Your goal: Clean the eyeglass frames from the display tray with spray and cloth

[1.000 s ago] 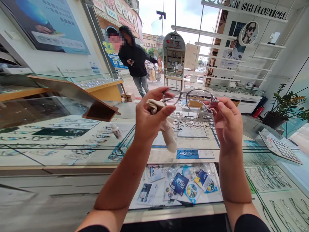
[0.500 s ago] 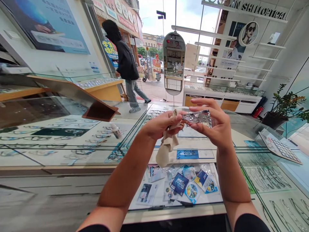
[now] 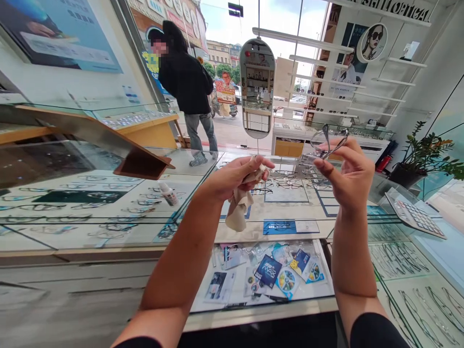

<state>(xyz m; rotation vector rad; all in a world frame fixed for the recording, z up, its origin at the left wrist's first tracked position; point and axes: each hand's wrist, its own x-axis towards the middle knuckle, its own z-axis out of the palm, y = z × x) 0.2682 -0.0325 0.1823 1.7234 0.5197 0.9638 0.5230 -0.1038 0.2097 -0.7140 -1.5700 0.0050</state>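
Observation:
A beige cleaning cloth point(image 3: 237, 211) hangs from my left hand point(image 3: 242, 175), whose fingers are closed round its upper part. To the right, raised above the glass counter point(image 3: 197, 191), my right hand point(image 3: 350, 169) pinches a pair of clear-framed eyeglasses point(image 3: 328, 143) between thumb and fingers. The eyeglasses have dark temples that are folded or crossed over the frame; exactly how cannot be made out. Cloth and eyeglasses are well apart. Below my hands, rows of eyeglasses point(image 3: 286, 182) lie inside the display case.
A white spray bottle point(image 3: 168, 194) stands on the counter at left, near a brown slanted stand point(image 3: 141, 162). An open drawer point(image 3: 203, 305) holds leaflets and discs. At right are a calculator-like keypad point(image 3: 416, 215) and a potted plant point(image 3: 409, 169). A person point(image 3: 188, 82) is outside the glass.
My right hand has moved right and up with the eyeglasses, away from the cloth. My left hand has shifted slightly left, still holding the cloth. The person outside has turned.

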